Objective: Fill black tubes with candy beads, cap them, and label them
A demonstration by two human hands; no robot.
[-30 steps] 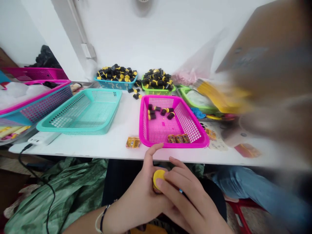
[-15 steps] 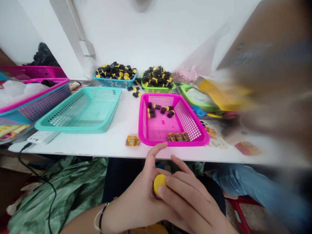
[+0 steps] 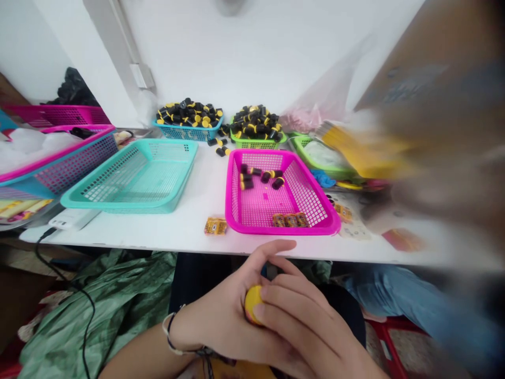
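In front of my lap, below the table edge, my left hand [image 3: 226, 310] is wrapped round a small cylinder with a yellow end [image 3: 252, 304]. My right hand [image 3: 307, 321] closes over the same piece, thumb and fingers pressed on its yellow end. Most of its body is hidden in the hands; a dark part [image 3: 270, 270] shows between the fingers above. Just beyond the hands stands a pink basket [image 3: 282, 230], holding several loose black-and-yellow cylinders [image 3: 266, 177] and three cylinders with orange patterned wraps [image 3: 290, 220]. Left of it lies a stack of orange labels [image 3: 215, 226].
A turquoise basket [image 3: 118, 205] stands at left. Behind, a blue basket [image 3: 189, 132] and a green basket [image 3: 258, 143] are heaped with black-and-yellow cylinders. A white power strip [image 3: 73, 218] with a black cable sits at the left edge. A blurred person's denim-clad leg [image 3: 394, 295] is at right.
My left index finger has bent over to the right, towards the right hand. The yellow-ended cylinder has shifted slightly left and tilted, and a dark part now shows between the fingers.
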